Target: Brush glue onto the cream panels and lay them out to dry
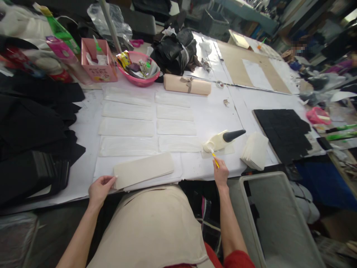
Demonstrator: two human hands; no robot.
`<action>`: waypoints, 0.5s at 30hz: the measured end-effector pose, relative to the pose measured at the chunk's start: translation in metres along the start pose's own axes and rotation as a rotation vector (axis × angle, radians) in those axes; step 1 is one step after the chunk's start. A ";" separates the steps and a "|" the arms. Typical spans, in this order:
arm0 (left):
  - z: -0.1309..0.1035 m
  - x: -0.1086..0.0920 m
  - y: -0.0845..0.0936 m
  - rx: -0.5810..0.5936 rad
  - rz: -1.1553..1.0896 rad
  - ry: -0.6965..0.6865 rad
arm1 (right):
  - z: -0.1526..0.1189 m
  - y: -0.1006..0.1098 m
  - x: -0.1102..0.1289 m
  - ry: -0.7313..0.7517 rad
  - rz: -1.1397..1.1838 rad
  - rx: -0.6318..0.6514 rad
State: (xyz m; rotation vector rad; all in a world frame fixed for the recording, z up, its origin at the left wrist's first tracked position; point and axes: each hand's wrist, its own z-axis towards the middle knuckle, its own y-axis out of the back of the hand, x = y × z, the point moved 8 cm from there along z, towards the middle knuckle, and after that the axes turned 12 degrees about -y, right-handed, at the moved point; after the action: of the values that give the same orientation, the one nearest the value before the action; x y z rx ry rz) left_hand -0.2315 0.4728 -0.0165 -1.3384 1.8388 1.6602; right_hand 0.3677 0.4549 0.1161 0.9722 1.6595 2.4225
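My left hand (102, 189) pinches the left end of a cream rectangular piece (143, 169) at the table's front edge; another piece shows beneath it. In my right hand (221, 172) is a yellow-handled brush (216, 161), its tip at the mouth of a cream container (212, 144) with a dark cone-shaped end. Two columns of pale, shiny strips (126, 126) lie on the white paper beyond. To the right of the container sits a stack of cream pieces (254, 150).
Black pieces lie on a board (284, 132) at right and in a pile (33, 115) at left. A pink basket (142, 82), a pink box (97, 70) and a beige roll (187, 85) stand at the back. A grey bin (290, 216) is at front right.
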 end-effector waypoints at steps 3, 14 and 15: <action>-0.006 -0.003 -0.004 0.096 -0.133 0.028 | -0.014 0.008 0.013 -0.148 0.265 -0.031; 0.005 0.000 -0.011 0.153 -0.024 -0.018 | -0.116 -0.092 0.150 -0.603 0.963 0.440; 0.004 0.000 -0.012 0.158 -0.075 0.000 | -0.128 -0.104 0.166 -0.604 0.975 0.504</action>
State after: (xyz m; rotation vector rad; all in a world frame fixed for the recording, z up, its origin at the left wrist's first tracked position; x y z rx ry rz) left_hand -0.2231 0.4782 -0.0251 -1.3231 1.8539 1.4450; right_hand 0.1370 0.4561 0.0755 2.7585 1.7814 1.6335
